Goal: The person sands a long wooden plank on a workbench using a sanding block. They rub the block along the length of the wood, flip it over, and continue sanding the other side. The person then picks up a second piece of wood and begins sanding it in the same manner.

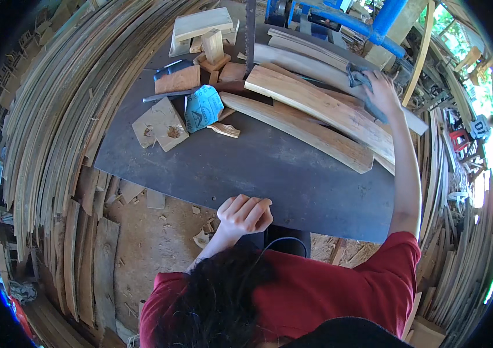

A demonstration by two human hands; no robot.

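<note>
My right hand (381, 89) reaches over the far right of the dark worktable (246, 174). It is closed on a crumpled grey-blue cloth (358, 78), which rests against a long pale board (303, 61). My left hand (246, 213) is curled into a fist by the table's front edge, with no object visible in it. Between the hands lie a thick wooden plank (320, 102) and a narrower one (298, 126), side by side and slanting down to the right. A blue sheet of sandpaper (204, 108) leans among wood offcuts to their left.
A toothed band saw blade (250, 35) stands upright through the table. Blue machine framing (359, 26) rises behind. Wood blocks (161, 124) and offcuts (205, 21) crowd the left. Long stacked boards (63, 95) flank the table. A person (481, 127) sits far right.
</note>
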